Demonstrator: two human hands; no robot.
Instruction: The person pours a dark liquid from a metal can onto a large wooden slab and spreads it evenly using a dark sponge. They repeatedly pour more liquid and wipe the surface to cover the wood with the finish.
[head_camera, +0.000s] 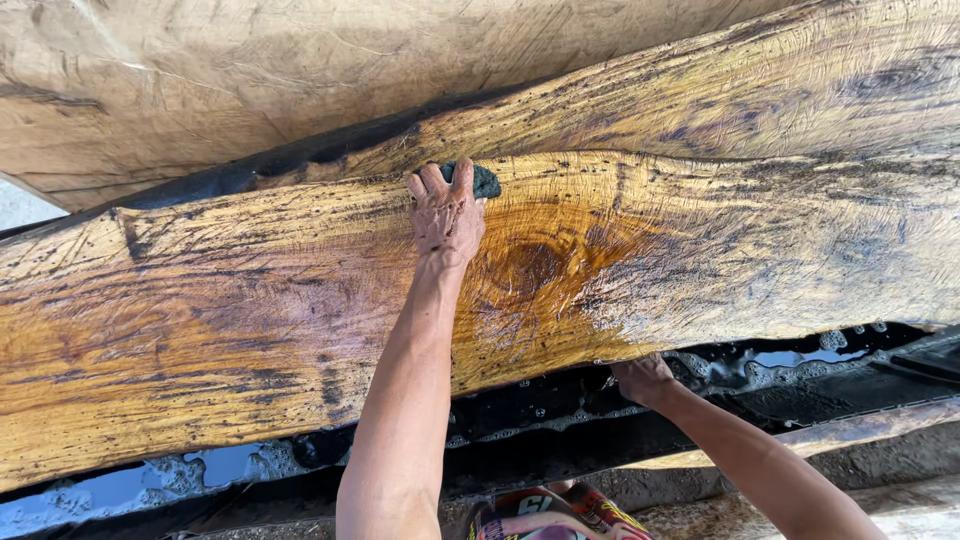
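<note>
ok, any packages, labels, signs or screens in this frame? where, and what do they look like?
No packages, labels, signs or screens.
Only printed surface: garment at the bottom edge, between the arms, with a multicoloured red, yellow and white print.
Left hand presses a dark pad on the wet wooden slab; right hand grips the slab's lower edge.

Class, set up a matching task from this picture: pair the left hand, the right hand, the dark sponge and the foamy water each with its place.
Things:
1. left hand
2. right hand
3. sponge
4. foamy water

Places:
A. along the dark strip below the slab
B. at the slab's upper edge, under fingers
C. gripping the slab's lower edge
D. pressed flat on the wet slab

Pairs: 1-D, 2-C, 3-B, 4-A
</note>
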